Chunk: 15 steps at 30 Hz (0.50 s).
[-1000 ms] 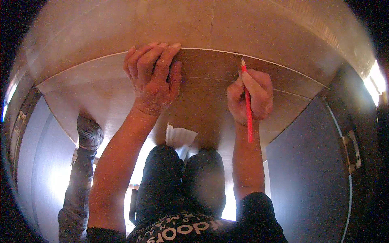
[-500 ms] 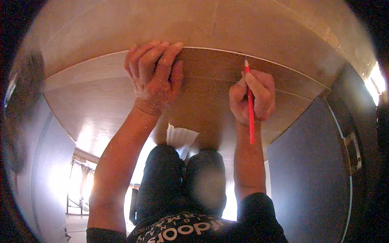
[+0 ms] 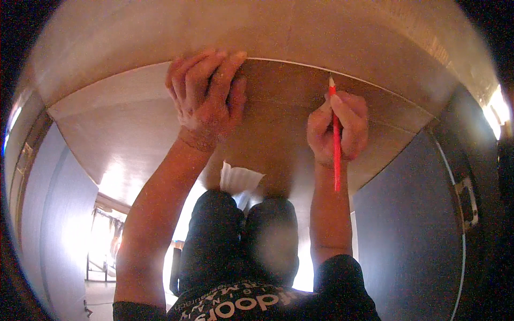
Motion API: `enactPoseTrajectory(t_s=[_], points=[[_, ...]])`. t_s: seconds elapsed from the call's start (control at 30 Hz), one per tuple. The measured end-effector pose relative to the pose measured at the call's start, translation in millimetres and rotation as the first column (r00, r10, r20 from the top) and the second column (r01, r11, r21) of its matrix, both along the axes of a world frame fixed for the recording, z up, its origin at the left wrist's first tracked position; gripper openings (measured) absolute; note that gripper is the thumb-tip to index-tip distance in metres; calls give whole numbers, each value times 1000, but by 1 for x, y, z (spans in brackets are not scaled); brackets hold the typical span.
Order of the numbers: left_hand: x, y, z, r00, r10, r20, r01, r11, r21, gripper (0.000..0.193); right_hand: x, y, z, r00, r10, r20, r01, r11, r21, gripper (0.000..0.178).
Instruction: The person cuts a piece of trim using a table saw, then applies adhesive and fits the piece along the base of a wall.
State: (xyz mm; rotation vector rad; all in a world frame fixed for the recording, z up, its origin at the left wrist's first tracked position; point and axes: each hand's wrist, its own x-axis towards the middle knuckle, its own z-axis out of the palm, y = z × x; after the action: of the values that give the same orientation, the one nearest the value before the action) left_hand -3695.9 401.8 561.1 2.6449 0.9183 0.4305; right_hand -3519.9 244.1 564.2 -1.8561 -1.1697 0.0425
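My left hand [image 3: 206, 88] hooks its fingers over the pale upper edge of a brown wood-grain panel [image 3: 273, 125]. Its thumb rests against the near face, and light dust covers the skin. To the right, my right hand [image 3: 338, 125] pinches a red pencil [image 3: 337, 144] between thumb and fingers. The sharpened tip points away from me and sits just short of the panel's pale edge; whether it touches the wood I cannot tell.
Beyond the edge stretches another brown surface [image 3: 267, 32]. Grey-blue door-like panels stand at left [image 3: 59, 192] and right [image 3: 401, 203], the right one near a metal latch plate [image 3: 467, 203]. A crumpled white sheet [image 3: 239, 178] lies by my knees.
My right hand and the pencil have shifted slightly right, the tip a little farther from the edge. My left hand keeps its hold. At far left, a dark blur has given way to a frame.
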Motion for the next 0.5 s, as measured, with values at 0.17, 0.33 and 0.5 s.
enactPoseTrajectory(t_s=[0.17,0.33,0.5], points=[[0,0,0,1000,-11,1,11,1000,9,33,-3,-3,-2,998,8,-64,-6,999,32,22],[0,-1,1,1000,-8,9,8,1000,-10,33,5,-16,-13,999,18,-47,-17,1000,12,20],[6,-1,1,1000,-9,3,9,1000,-3,34,2,-19,-13,996,15,-93,-13,1000,21,19]])
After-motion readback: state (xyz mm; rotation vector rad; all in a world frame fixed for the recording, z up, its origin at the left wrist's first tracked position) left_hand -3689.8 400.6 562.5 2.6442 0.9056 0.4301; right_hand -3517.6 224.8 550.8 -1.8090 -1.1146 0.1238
